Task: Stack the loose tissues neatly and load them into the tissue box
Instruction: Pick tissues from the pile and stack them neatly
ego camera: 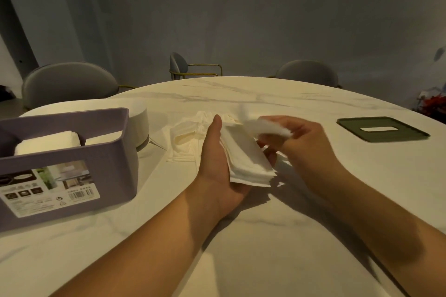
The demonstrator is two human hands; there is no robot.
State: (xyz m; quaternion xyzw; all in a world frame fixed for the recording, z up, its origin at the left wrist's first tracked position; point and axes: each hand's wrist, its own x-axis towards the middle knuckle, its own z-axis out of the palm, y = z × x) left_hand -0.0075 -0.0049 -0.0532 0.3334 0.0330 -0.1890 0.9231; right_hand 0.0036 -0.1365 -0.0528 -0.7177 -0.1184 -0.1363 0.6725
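Table (241, 236): pale marble look, grey veins, rounded far edge, dim warm light.

Right of the tissue box (108, 152), nearest the camera: left hand (217, 166) cradles a stack of tissues (248, 159), with the thumb straight along its left edge and the fingers curled up under its other side.

Further right of the box: right hand (311, 144) pinches a single tissue (268, 128) just above the stack. Motion blur, so finger detail is unclear.

The box itself: purple, open-topped, printed label on the front wall, folded tissues (48, 142) inside.

Right of the box, just beyond the stack: loose tissues (188, 137) lie rumpled on the table.

Behind the box's far right corner: white round object (138, 123), close to it; cannot tell if they touch.

Well right of the box: dark green lid (383, 129) with a slot, lying flat on the table.

Beyond the box and the table edge: grey chairs (70, 82) with brass-coloured frames, then a plain grey wall (265, 19)
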